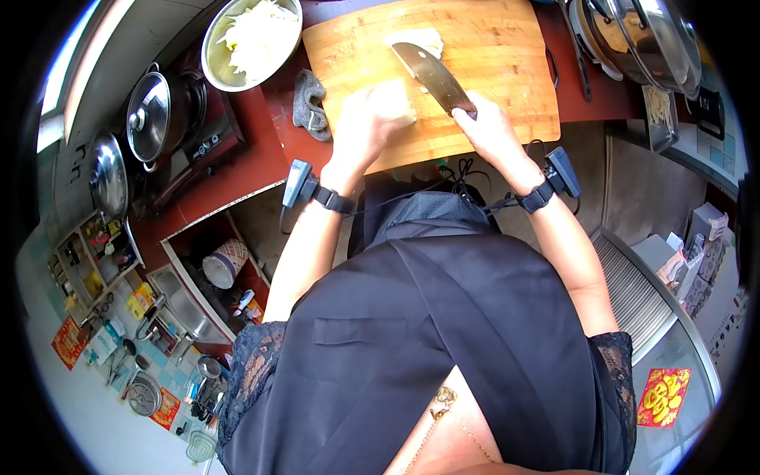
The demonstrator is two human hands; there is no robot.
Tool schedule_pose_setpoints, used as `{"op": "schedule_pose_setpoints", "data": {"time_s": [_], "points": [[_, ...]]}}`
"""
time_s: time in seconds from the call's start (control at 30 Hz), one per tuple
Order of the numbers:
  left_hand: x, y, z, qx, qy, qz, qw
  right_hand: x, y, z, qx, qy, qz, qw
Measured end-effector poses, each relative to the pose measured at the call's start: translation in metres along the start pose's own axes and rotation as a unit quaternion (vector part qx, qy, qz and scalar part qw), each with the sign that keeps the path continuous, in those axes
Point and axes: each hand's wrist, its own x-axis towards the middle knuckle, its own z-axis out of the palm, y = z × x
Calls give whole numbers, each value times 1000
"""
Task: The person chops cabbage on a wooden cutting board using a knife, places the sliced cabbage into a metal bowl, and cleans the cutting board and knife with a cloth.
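Note:
My right hand (487, 128) is wrapped round the handle of a kitchen knife (434, 75). Its broad blade slants up and left over a wooden cutting board (507, 55). At the blade's tip lies a pale cut vegetable piece (419, 39), which looks like cabbage. My left hand (370, 120) rests on the board's left part, closed on another pale cabbage-like piece (402, 103); glare washes out the fingertips. A metal bowl (294, 49) at the upper left holds a heap of shredded pale vegetable (255, 38).
A grey cloth (309, 105) lies left of the board on the red counter (261, 142). Lidded pots (150, 117) stand by a cooktop (202, 150) at left. Glass lids (657, 43) stand at the upper right. Cables (463, 170) hang between my wrists.

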Motion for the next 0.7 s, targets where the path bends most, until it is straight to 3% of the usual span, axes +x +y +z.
{"op": "schedule_pose_setpoints", "data": {"time_s": [0.03,0.13,0.23,0.37,0.47,0.7], "points": [[1,-1,3,1,8,17,1000,-2,-1,-1,-3,-2,-3,1000],[-7,17,1,8,135,-88,987,-7,-12,-7,-31,-17,-12,999],[-18,7,7,119,77,23,990,-6,-21,-11,-76,-36,-41,996],[-18,-10,8,181,74,126,972,3,-24,-17,-183,-48,-130,973],[-20,0,3,145,46,135,979,8,-26,-18,-233,-69,-162,956],[-21,6,13,112,46,125,985,-8,-27,6,-221,-73,-118,965]]}}
